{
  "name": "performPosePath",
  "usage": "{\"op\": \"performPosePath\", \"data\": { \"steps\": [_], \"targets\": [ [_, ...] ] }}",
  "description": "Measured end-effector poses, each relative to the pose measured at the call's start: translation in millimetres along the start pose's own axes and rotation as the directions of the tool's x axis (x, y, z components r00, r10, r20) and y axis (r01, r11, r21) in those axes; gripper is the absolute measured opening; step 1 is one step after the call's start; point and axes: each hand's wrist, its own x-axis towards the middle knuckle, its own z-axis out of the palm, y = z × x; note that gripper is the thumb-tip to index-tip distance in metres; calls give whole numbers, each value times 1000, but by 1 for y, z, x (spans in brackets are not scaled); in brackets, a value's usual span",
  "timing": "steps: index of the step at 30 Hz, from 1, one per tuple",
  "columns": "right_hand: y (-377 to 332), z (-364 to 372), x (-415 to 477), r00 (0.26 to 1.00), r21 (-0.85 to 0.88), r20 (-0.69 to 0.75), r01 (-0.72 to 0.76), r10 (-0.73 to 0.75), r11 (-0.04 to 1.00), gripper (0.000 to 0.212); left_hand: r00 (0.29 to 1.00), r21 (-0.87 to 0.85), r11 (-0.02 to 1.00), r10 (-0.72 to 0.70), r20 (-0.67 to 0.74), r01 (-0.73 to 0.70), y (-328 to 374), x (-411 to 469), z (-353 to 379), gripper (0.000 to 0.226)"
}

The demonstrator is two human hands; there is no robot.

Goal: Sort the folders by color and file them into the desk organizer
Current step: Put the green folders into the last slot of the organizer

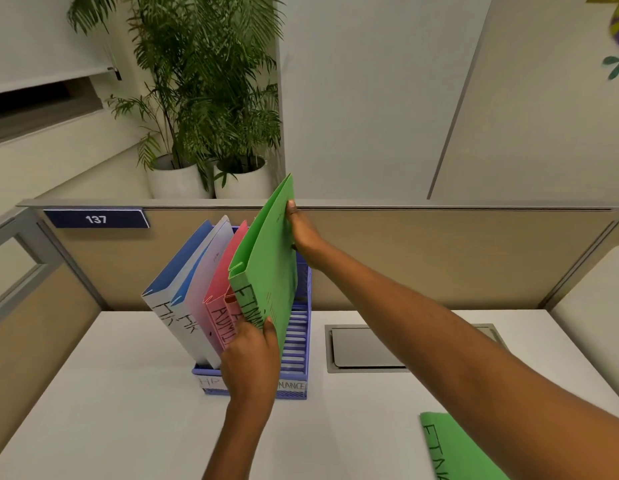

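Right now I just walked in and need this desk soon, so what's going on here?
A person is filing a green folder into the purple desk organizer: the right hand grips its top edge, the left hand holds its spine. The blue folders and pink folders already stand in it. A second green folder lies on the desk.

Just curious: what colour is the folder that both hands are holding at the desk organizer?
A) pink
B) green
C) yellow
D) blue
B: the green folder has the left hand pinching its lower end and the right hand gripping its top edge.
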Motion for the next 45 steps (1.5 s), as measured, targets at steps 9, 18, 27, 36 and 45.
{"op": "performPosePath", "data": {
  "steps": [9, 18, 27, 36, 45],
  "targets": [
    [3, -4, 10, 999, -88, -39, -2, -1, 996, 80, 998, -23, 998, 51, 30, -51, -9, 9, 23, 42],
    [33, 10, 4, 998, -192, 55, -14, 25, 981, 84, 999, -68, 998, -10, 48, 13, -31, 9, 53, 37],
    [50, 36, -14, 988, -160, 154, 4, 21, 987, 82, 989, -46, 995, -85, 121, 91, -38, 19, 76, 35],
    [54, 43, -36, 998, -292, 67, 24, -4, 956, 78, 982, 86, 988, -139, 131, 128, -48, 20, 78, 42],
    [78, 29, -96, 993, -410, 56, 119, -105, 904, 92, 978, 170, 980, -133, 163, 105, -52, -14, 69, 44]
  ]
}}
